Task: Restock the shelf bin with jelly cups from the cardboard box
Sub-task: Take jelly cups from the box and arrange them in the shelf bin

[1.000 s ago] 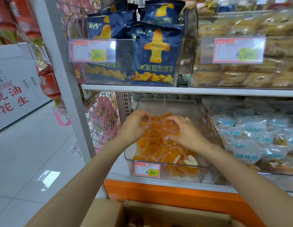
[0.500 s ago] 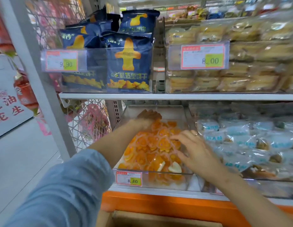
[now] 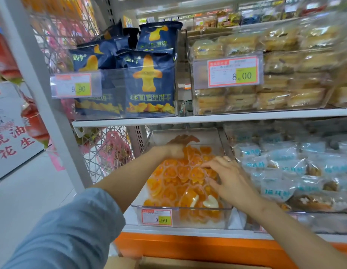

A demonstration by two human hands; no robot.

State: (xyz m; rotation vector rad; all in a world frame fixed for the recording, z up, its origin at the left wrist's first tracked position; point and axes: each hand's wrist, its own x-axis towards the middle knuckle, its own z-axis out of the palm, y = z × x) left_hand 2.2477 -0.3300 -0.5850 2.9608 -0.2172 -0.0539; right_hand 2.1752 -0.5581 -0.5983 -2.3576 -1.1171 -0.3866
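A clear plastic shelf bin [image 3: 226,214] on the lower shelf holds a heap of orange jelly cups [image 3: 174,175], with a white heart-shaped one [image 3: 210,203] near the front. My left hand [image 3: 178,145] reaches deep into the back of the bin, fingers spread over the cups there. My right hand [image 3: 228,176] lies on the right side of the heap, fingers bent down onto the cups; whether it grips any I cannot tell. Only a sliver of the cardboard box [image 3: 159,264] shows at the bottom edge.
Blue biscuit bags [image 3: 149,84] and wrapped cakes [image 3: 275,90] fill the shelf above. Pale blue snack packs [image 3: 297,167] lie in the bin to the right. A white upright post [image 3: 38,78] and wire mesh [image 3: 108,152] stand at left, then open floor.
My left hand has gone from the front middle of the heap to the back of the bin. The right hand has shifted to the heap's right side. The view moved closer.
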